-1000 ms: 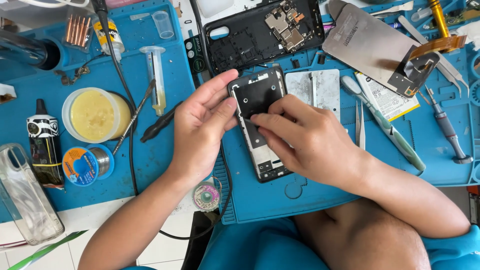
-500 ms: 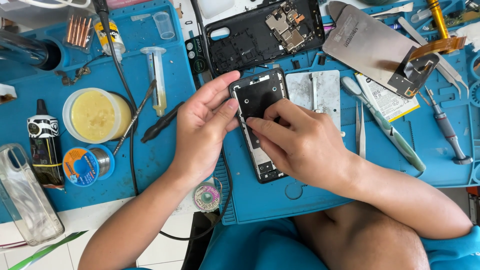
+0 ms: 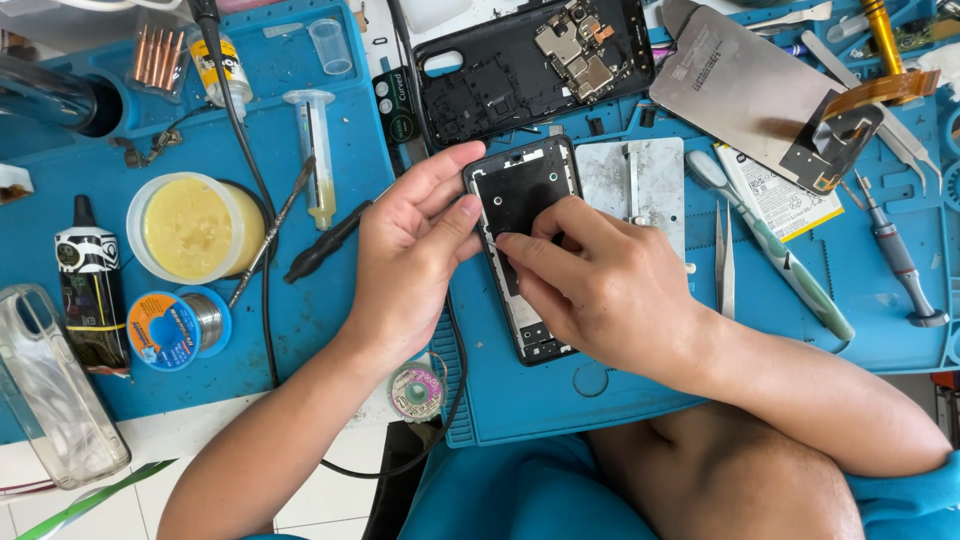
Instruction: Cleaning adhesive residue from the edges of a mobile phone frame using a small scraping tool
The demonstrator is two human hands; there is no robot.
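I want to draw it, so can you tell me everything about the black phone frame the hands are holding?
The phone frame is a thin black rectangle with a pale rim, small round holes and little parts at its near end. It looks like plastic with metal. It lies flat on the blue mat, slightly slanted. The left hand grips its left edge, and the right hand presses its fingertips on the middle, covering much of it.

Wore a bright blue garment — short sleeve seen at the right upper arm, more of the same cloth bunched across the lap. Left both forearms bare to the wrist. Showed no rings, watch or gloves on the left hand (image 3: 405, 262) or the right hand (image 3: 610, 290) — nails trimmed short. Had a bare knee showing between the blue folds.
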